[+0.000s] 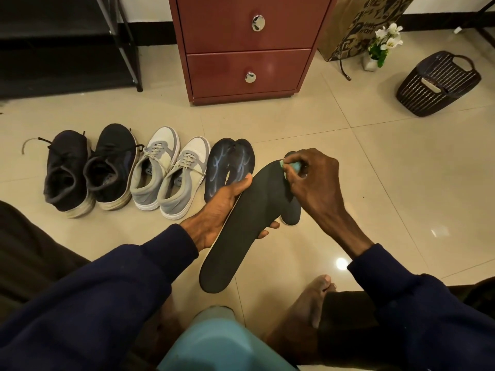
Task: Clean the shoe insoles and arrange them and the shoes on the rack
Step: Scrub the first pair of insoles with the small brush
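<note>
Rack (53,36): far left corner of the floor.
Shoes (171,175): three pairs in a row on the floor.
Left hand (222,207): grips the insole's middle, thumb on top.
Insole (249,220): held above the floor; likely light, thin and bendy, so best supported mid-length.
Right hand (313,178): pinches a teal cloth (293,166) against the insole's toe end.

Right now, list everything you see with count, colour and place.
Insole: one, black, in left hand.
Cloth: one, green, on insole tip.
Black sneakers: two, black, far left.
Grey sneakers: two, grey-white, beside them.
Patterned shoes: two, dark blue, next right.
Cabinet: one, red-brown, behind.
Rack: one, black, top left.
Bag: one, brown, top right.
Flowers: bunch, white, beside bag.
Basket: one, dark, far right.
Stool: one, blue, bottom.
Left hand: grips insole.
Right hand: pinches cloth.
</note>
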